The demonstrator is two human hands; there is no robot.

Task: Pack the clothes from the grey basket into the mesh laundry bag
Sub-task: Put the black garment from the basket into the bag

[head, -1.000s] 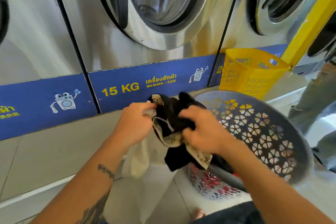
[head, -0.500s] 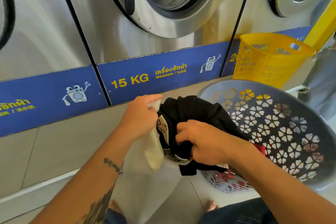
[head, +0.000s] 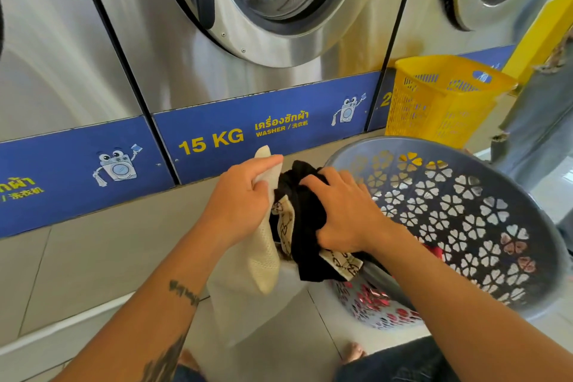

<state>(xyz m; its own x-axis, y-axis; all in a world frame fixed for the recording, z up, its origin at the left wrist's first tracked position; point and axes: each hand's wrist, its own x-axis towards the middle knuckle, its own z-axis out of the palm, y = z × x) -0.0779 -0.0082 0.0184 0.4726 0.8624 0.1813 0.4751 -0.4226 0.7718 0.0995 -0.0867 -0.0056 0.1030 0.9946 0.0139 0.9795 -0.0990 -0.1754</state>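
Note:
My left hand (head: pixel 240 198) grips the rim of the cream mesh laundry bag (head: pixel 248 285), which hangs down in front of me. My right hand (head: pixel 344 214) holds a black garment with cream patterned trim (head: pixel 302 220) and presses it into the bag's mouth. Part of the garment still hangs outside over the edge. The grey basket (head: pixel 483 220) with flower-shaped holes stands tilted at the right, against my right forearm. Red cloth (head: pixel 437 253) shows inside it.
Steel washing machines (head: pixel 235 40) with a blue 15 KG strip stand close in front. A yellow basket (head: pixel 443 99) sits behind the grey one. A person's leg in grey trousers (head: pixel 539 133) stands at the right. My bare feet (head: pixel 353 352) rest on the tiled floor.
Both hands and the black garment have come down from above the bag to its mouth. The left hand has pulled the bag's rim up and open.

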